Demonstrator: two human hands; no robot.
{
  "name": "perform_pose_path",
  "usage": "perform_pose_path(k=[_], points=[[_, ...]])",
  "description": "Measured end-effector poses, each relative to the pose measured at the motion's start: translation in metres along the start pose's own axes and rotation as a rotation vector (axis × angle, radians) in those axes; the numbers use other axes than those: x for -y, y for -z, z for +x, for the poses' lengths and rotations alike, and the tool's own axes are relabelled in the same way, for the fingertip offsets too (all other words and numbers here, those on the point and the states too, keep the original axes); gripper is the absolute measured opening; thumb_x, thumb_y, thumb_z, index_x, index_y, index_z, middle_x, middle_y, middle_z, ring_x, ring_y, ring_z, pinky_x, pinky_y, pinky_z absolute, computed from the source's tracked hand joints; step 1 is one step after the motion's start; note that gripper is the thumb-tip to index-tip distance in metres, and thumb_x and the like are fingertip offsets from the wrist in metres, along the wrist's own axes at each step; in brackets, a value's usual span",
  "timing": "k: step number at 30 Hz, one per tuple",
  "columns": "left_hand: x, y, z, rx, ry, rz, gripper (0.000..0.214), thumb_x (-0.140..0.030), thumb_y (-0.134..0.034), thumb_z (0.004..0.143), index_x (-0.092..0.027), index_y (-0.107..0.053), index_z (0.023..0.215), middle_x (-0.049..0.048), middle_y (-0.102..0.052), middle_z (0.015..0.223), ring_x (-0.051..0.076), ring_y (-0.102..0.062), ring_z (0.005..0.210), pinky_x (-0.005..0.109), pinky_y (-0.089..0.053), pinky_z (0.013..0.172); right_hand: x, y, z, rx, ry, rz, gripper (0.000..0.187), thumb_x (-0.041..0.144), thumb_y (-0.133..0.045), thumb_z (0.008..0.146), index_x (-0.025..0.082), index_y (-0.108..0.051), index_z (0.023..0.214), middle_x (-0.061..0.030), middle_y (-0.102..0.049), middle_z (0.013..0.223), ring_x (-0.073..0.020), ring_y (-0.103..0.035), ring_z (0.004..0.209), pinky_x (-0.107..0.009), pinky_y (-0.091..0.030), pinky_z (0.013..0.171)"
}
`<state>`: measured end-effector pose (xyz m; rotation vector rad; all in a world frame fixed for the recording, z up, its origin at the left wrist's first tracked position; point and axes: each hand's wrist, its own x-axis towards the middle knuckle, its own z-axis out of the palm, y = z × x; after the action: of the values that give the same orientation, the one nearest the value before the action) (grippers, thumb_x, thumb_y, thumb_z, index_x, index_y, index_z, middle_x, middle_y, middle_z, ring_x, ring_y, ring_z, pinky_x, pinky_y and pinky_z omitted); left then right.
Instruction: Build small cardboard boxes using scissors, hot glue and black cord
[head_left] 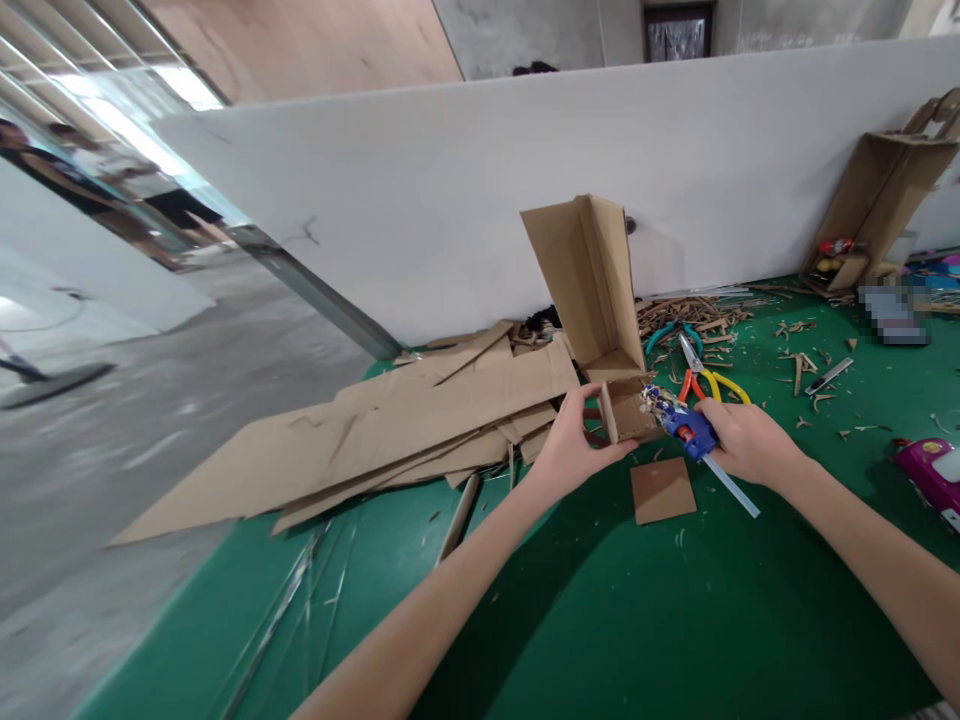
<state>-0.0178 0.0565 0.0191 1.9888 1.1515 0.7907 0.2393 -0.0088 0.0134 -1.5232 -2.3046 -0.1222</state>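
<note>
"How are your arms lying?"

"Both reach forward over the green table (675, 620). My left forearm slants up to the right from the bottom edge of the view, and my right one slants up to the left from the lower right. The hands almost meet in front of me."

"And the left grip?"

"My left hand (574, 445) is parted just wide enough to span the left end of a small cardboard box (630, 412), fingers at the upper edge and thumb along the lower. I can't tell whether the box rests on the table. A tall folded piece of cardboard (589, 270) stands right behind it."

"What about the right?"

"My right hand (739, 440) is curled around the handle of a blue glue gun (696, 435), its nozzle pointing left at the box's right side. Whether the tip touches, I can't tell, and my fingers hide the trigger. A pale glue stick (733, 485) pokes out of the back."

"Anything close by?"

"A flat cardboard square (664, 490) lies just below the box, and cardboard sheets (375, 440) are piled to the left."
</note>
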Motion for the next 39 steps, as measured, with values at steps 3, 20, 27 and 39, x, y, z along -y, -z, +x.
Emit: perform_pose_path(k=[3,20,27,39], points=[[0.002,-0.001,0.0,0.0,-0.007,0.009,0.077,-0.044,-0.08,0.07,-0.02,-0.039,0.131,0.0171,-0.052,0.135,0.031,-0.062,0.111,0.038,-0.06,0.069,0.001,-0.001,0.0,0.003,0.001,-0.008,0.022,0.033,-0.046,0.093,0.014,-0.053,0.1,-0.0125,-0.071,0.078,-0.0247,-0.065,0.064,-0.03,-0.027,0.055],[-0.001,-0.003,-0.003,0.018,-0.034,-0.006,0.076,-0.04,-0.081,0.071,-0.022,-0.038,0.131,0.0157,-0.052,0.133,0.029,-0.062,0.109,0.035,-0.057,0.067,0.005,0.002,0.0,0.07,0.023,-0.006,0.018,0.032,-0.051,0.092,0.014,-0.051,0.096,-0.0101,-0.068,0.075,-0.0215,-0.062,0.062,-0.029,-0.025,0.055],[0.002,-0.004,-0.002,0.029,-0.056,-0.005,0.074,-0.036,-0.08,0.072,-0.022,-0.038,0.131,0.0142,-0.053,0.132,0.028,-0.062,0.109,0.034,-0.058,0.067,0.007,0.004,0.001,0.066,0.035,0.027,0.019,0.032,-0.05,0.092,0.014,-0.052,0.094,-0.0106,-0.067,0.076,-0.021,-0.06,0.061,-0.029,-0.024,0.054],[0.005,-0.008,-0.002,0.011,-0.07,-0.004,0.076,-0.038,-0.081,0.07,-0.025,-0.039,0.132,0.0126,-0.052,0.128,0.029,-0.061,0.108,0.033,-0.057,0.064,0.013,0.006,0.002,0.105,0.02,0.038,0.017,0.033,-0.047,0.093,0.016,-0.05,0.092,-0.0106,-0.067,0.078,-0.0219,-0.061,0.063,-0.03,-0.024,0.054]])
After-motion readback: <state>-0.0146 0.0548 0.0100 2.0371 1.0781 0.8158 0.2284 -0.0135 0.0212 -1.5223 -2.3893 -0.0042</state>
